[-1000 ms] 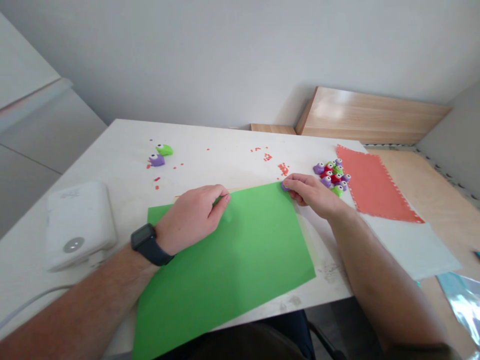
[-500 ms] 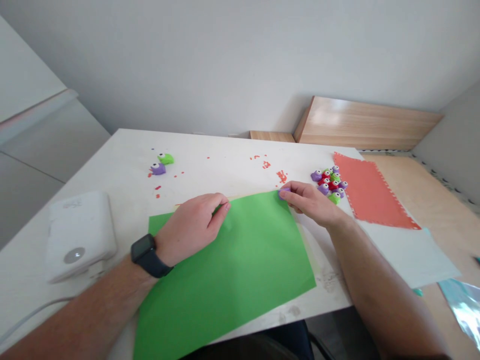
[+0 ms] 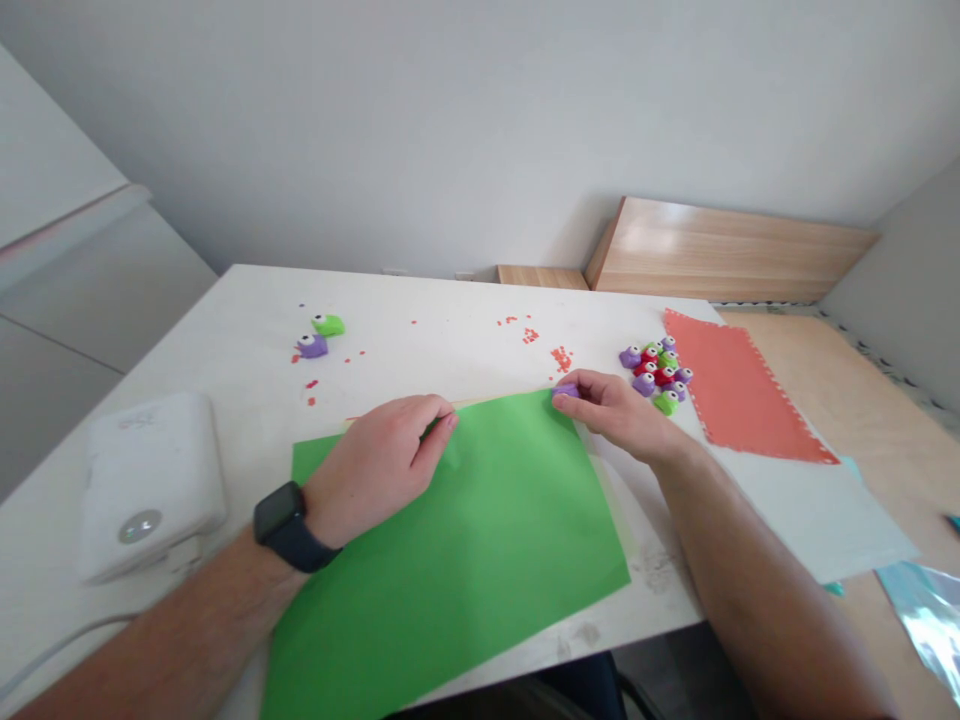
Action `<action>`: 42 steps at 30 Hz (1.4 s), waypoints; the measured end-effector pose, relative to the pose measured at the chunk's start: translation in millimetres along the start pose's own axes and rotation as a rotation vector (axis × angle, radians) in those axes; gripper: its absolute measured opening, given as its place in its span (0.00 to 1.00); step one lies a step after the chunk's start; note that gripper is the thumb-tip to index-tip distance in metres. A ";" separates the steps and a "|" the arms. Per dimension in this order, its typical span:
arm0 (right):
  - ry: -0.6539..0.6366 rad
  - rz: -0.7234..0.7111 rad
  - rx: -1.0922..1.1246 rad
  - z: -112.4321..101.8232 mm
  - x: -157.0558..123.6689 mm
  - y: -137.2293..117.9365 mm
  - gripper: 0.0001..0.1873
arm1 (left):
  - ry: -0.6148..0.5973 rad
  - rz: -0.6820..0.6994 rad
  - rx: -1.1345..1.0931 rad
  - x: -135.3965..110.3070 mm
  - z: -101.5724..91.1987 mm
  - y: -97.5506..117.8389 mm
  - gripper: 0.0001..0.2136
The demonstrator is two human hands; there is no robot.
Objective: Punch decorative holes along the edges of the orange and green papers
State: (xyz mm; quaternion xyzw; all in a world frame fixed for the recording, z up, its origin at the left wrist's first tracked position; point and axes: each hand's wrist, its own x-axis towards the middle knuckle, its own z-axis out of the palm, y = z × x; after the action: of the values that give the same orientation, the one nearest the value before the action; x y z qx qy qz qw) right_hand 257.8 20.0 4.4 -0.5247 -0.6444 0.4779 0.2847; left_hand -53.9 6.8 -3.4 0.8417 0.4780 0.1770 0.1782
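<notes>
Nearest: green sheet [image 3: 465, 540] flat on the bench [image 3: 247, 300], near edge overhanging the bench front, turned slightly askew. A pale sheet peeks out from under its right and far edges.

Left forearm crosses the sheet's left part, with a dark smartwatch [image 3: 281, 525] on the wrist. Left hand [image 3: 382, 465] is curled, thumb and fingertips pinched together on the green sheet's far edge.

White box device [image 3: 150, 485] sits left of the sheet, near the left arm, with a cable running off toward the near edge.

Right hand [image 3: 615, 410] is at the sheet's far right corner, thumb and forefinger pinching a small purple punch [image 3: 566, 391]. The punch sits right on that corner. I can't tell whether the paper is inside it.

White sheet [image 3: 810, 500] lies on the right, under the right forearm side. Red sheet [image 3: 739, 390] overlaps its far part and has a notched edge.

Cluster of small punches [image 3: 656, 372], purple, red and green, sits just beyond the right hand, between it and the red sheet.

Red paper bits [image 3: 561, 358] are scattered mid-bench, just past the purple punch.

Far left: two more punches [image 3: 320, 335], one green and one purple, touching, well apart from the cluster.

Wooden board [image 3: 720, 250] leans on the wall behind.
</notes>
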 end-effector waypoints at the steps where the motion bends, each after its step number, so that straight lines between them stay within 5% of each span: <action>1: -0.004 -0.005 0.007 -0.1 0.0 -0.1 0.20 | 0.000 -0.003 0.000 -0.2 -0.1 -0.1 0.13; 42: 0.031 -0.023 0.092 5.0 4.9 6.5 0.19 | 0.018 -0.006 0.036 -1.2 -1.4 2.2 0.12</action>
State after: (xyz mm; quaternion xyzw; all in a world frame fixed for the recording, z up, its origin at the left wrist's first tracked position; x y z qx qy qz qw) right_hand 254.8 22.9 -4.1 -0.5110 -0.6233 0.4955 0.3238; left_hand -53.5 4.8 -1.3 0.8417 0.4853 0.1751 0.1591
